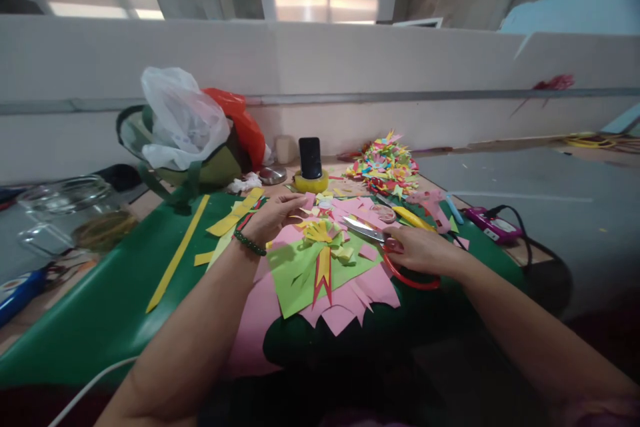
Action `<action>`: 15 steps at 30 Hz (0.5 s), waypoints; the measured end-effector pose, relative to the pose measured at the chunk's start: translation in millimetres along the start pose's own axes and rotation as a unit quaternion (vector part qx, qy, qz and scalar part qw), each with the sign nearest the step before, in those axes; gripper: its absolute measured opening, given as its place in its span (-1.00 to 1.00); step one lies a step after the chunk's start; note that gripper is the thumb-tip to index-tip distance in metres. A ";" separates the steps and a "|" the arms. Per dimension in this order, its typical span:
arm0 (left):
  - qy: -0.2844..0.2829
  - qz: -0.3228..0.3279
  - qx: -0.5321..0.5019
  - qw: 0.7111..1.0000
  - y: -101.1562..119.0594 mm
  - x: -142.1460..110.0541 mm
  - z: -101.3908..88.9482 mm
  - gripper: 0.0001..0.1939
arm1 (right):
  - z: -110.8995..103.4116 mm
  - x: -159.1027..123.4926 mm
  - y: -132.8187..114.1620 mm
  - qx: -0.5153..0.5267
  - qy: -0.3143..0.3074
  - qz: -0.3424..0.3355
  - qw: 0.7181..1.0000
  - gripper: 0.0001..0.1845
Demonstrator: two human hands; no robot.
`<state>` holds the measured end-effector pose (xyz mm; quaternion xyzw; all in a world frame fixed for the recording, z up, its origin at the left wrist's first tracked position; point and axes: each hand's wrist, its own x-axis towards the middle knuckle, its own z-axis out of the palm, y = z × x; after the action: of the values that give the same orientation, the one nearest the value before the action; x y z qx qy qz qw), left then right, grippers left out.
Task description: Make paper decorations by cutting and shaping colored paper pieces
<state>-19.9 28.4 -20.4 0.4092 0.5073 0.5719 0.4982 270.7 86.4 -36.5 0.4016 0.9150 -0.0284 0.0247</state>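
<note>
My right hand is wrapped round a pair of scissors with red handles, the blades pointing left over the paper pile. My left hand, with a green bead bracelet at the wrist, is pinched closed above the pile's left side; what its fingertips hold is too small to tell. Below both hands lies a light green paper sheet on cut pink paper. A yellow fringed paper piece rests on the green sheet, and below it is a red and yellow paper ribbon with notched ends.
A green mat covers the table, with yellow paper strips at left. Behind stand a phone on a yellow tape roll, a heap of colourful paper flowers and a bag. A pink glue gun lies right.
</note>
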 end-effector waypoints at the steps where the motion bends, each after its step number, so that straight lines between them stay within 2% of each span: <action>1: -0.002 -0.001 0.003 1.000 0.7 -0.6 0.2 -0.86 | 0.7 0.5 -0.8 -0.003 -0.003 -0.004 1.000 -0.68; 6: -0.019 0.018 0.021 0.999 1.9 -4.2 4.5 -0.81 | -11.4 -5.9 -10.5 -0.054 -0.026 0.021 0.998 -0.66; 10: -0.037 0.029 0.050 0.998 3.5 -8.7 9.2 -0.79 | -36.3 -25.2 -10.0 -0.023 0.048 0.076 0.996 -0.70; 13: -0.025 0.060 0.073 0.995 8.5 -11.1 8.9 -0.78 | -44.6 -39.4 9.7 0.058 0.100 0.067 0.991 -0.75; 15: -0.041 0.084 0.121 0.988 14.3 -11.7 6.9 -0.80 | -39.7 -45.1 33.3 0.088 0.123 0.120 0.981 -0.69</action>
<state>-13.4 18.2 -4.9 0.5305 0.5155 0.5295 0.4153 324.8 78.8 5.1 0.5099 0.8500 -0.0563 -0.1199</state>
